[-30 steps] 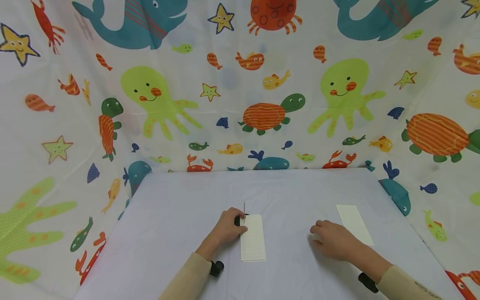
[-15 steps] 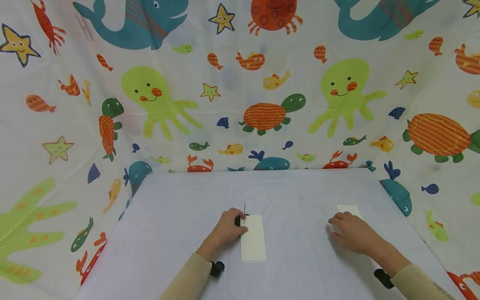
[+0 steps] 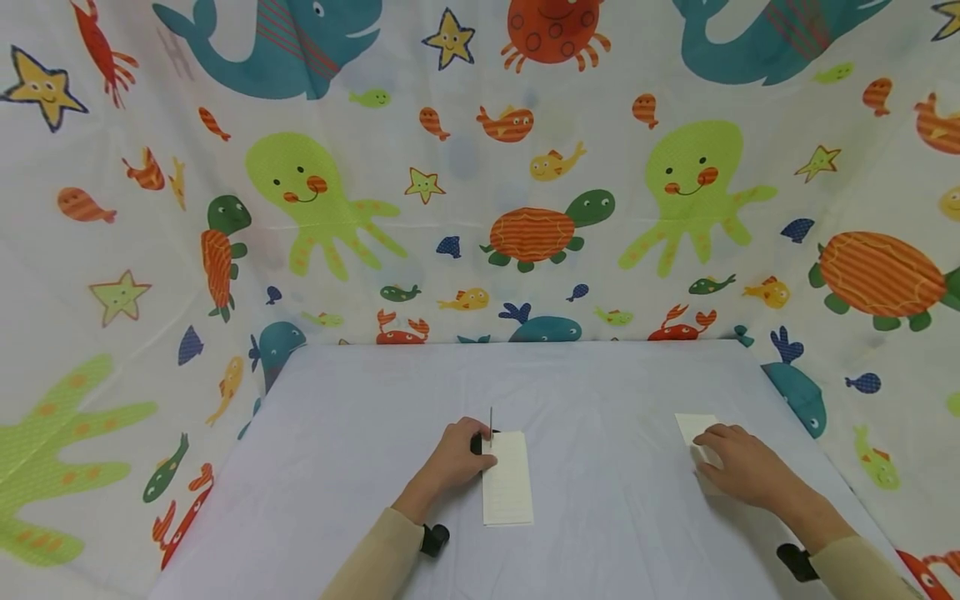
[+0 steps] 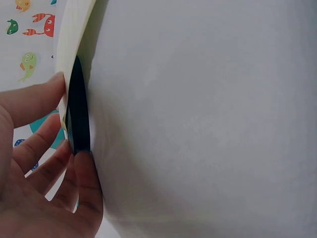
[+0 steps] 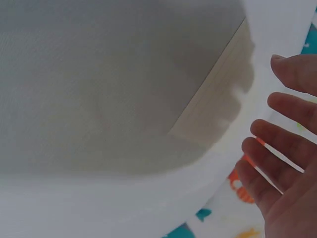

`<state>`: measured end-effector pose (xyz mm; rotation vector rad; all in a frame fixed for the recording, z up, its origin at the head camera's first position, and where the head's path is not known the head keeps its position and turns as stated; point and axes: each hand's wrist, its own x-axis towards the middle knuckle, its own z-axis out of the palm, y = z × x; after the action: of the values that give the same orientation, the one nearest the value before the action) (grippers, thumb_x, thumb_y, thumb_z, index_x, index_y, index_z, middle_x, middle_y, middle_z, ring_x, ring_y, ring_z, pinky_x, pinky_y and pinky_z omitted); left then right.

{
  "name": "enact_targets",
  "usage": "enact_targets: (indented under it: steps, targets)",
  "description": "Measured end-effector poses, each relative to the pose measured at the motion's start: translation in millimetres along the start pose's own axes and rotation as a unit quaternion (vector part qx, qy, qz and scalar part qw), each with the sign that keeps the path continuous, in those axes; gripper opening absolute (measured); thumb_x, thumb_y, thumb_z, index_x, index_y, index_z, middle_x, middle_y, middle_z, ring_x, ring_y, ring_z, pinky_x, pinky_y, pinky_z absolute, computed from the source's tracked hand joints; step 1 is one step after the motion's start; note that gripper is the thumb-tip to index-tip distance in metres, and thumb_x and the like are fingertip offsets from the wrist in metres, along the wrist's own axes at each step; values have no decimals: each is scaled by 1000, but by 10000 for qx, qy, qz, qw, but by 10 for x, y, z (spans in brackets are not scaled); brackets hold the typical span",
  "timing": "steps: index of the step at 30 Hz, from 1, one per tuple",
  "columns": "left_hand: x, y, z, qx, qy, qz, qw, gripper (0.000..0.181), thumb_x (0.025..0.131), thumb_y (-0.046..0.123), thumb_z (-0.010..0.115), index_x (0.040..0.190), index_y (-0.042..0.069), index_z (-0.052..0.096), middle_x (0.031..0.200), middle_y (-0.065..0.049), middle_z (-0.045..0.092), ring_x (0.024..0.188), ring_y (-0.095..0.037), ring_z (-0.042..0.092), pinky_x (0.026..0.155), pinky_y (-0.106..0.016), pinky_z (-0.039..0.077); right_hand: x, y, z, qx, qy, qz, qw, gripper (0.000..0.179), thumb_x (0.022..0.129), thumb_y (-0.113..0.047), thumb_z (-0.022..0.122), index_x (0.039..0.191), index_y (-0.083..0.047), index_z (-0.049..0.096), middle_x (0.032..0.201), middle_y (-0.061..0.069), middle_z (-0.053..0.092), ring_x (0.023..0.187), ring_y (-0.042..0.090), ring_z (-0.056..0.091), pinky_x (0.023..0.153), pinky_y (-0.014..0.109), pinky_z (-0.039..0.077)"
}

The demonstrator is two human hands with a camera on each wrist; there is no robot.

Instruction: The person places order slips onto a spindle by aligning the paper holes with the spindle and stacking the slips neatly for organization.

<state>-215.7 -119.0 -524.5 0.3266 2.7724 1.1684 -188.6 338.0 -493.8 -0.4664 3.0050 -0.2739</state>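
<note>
My left hand (image 3: 463, 446) rests on the table and pinches a small black disc (image 3: 477, 443) with a thin upright pin, at the top left corner of a cream paper strip (image 3: 507, 489). In the left wrist view my left hand (image 4: 59, 144) has thumb and fingers on the disc's (image 4: 78, 114) rim, and the paper's edge (image 4: 74, 29) runs up beside it. My right hand (image 3: 712, 446) lies with straight fingers on a second cream paper strip (image 3: 688, 423) at the right. The right wrist view shows its spread fingers (image 5: 277, 144) just off that paper (image 5: 218, 109).
The table (image 3: 360, 433) is covered in a pale blue-white cloth. A sea-creature patterned curtain (image 3: 480, 208) walls in the back and both sides. The table's right edge (image 3: 795, 417) runs close to my right hand.
My right hand has slid to the right and away from me onto the right paper strip. The left hand, disc and middle strip have not moved.
</note>
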Motion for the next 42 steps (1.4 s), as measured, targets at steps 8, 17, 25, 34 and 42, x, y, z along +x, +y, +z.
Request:
enact_targets:
  steps: [8,17,25,34,42]
  targets:
    - [-15,11,4,-81,-4,150,9999,33,85,12,79,113,2,66,125,-16,61,123,-38,52,103,-53,43,-44,243,49,121,12,142,9998,46,86,-25,80,121,1,67,124,28,60,114,50,55,93,66,46]
    - [-21,15,14,-13,-10,99,9999,33,86,13,79,114,3,65,127,-15,61,124,-37,52,104,-53,43,-57,395,67,284,29,414,9987,50,87,-23,78,125,5,62,130,35,53,114,54,51,92,68,45]
    - [-15,8,7,-40,0,125,9999,33,86,13,79,113,2,65,127,-16,61,123,-37,52,104,-53,43,-74,480,78,284,-71,434,9986,58,88,-25,78,131,8,57,129,39,49,114,57,48,92,70,43]
    - [-13,9,13,8,37,72,10000,32,85,13,80,112,2,66,126,-17,61,123,-38,53,105,-53,43,-74,495,133,231,-116,469,9986,61,87,-25,78,132,11,57,131,41,47,117,59,44,93,70,42]
    - [-11,21,3,10,34,114,9999,32,84,12,80,111,1,66,126,-17,61,122,-38,53,104,-54,43,-82,513,172,234,32,453,9987,57,87,-23,78,129,11,59,128,41,48,114,60,44,93,70,41]
